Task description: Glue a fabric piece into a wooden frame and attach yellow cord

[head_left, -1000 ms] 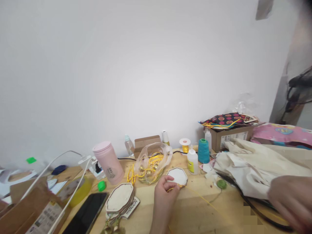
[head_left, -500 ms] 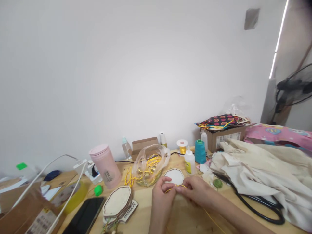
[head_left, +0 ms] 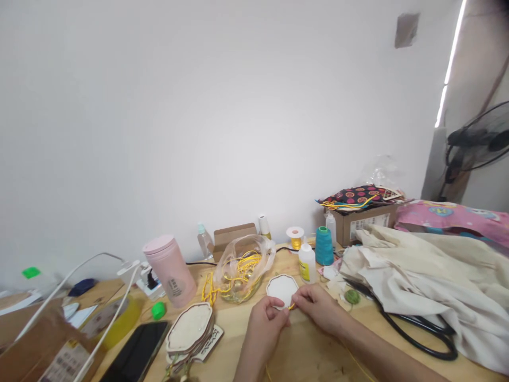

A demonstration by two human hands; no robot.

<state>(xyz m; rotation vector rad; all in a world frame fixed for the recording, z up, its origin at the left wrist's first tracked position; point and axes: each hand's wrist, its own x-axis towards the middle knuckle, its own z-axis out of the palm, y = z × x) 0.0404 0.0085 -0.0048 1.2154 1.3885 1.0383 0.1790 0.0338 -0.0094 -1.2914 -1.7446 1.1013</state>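
Observation:
My left hand [head_left: 267, 323] is closed, thumb and fingertips pinched together by the near edge of a white scalloped plaque [head_left: 282, 290]. Just right of it, my right hand [head_left: 316, 306] pinches a thin yellow cord [head_left: 291, 306]. Lengths of the cord trail down below both hands toward the front of the table. Whether the left fingertips also grip the cord is too small to tell for certain. Behind the plaque lies a clear plastic bag [head_left: 260, 254] with yellow cords and round metallic pieces. A glue bottle [head_left: 307, 263] stands to its right.
Stacked plaques [head_left: 190, 328], a phone [head_left: 137, 350] and a pink cup [head_left: 170, 273] occupy the left side. Teal thread [head_left: 324, 246] and a yellow spool [head_left: 296, 239] stand at the back. Black-handled scissors [head_left: 427, 331] lie partly under beige cloth [head_left: 417, 270] on the right.
My hands have moved slightly apart, and the left is a little lower. Less cord shows between the fingertips, and more of the plaque is visible. The view has shifted slightly.

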